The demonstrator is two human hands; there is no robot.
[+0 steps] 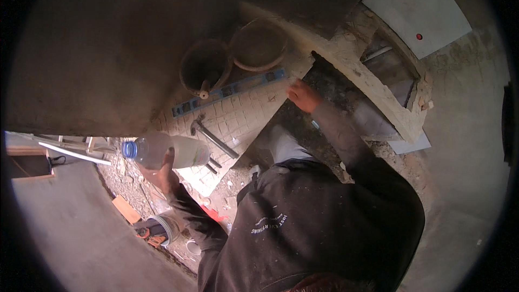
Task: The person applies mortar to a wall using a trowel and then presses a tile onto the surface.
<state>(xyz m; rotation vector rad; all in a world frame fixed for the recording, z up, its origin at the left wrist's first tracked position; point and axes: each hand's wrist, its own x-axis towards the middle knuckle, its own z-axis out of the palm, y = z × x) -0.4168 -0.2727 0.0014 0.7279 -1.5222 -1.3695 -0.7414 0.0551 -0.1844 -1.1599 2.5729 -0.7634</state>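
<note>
My left hand (161,177) is wrapped round a large see-through plastic bottle (186,150), tilted nearly onto its side. Its blue-topped neck points left, and pale liquid shows inside. My right hand (304,96) hovers near the far right corner of a pale board with a grid of lines (254,111); its fingers look curled, and anything inside them is hidden. On that board lies a hammer (215,138), head away from me. Two short dark handles (213,165) stick out beside the bottle. A blue spirit level (243,87) crosses the board's far side.
Two round buckets (259,66) stand beyond the level, one with a tool handle (204,91) over its rim. Rough-edged framework (373,89) with openings rises on the right. At lower left, a bucket (168,227) holds orange-handled tools amid rubble. A white panel (416,11) leans at far right.
</note>
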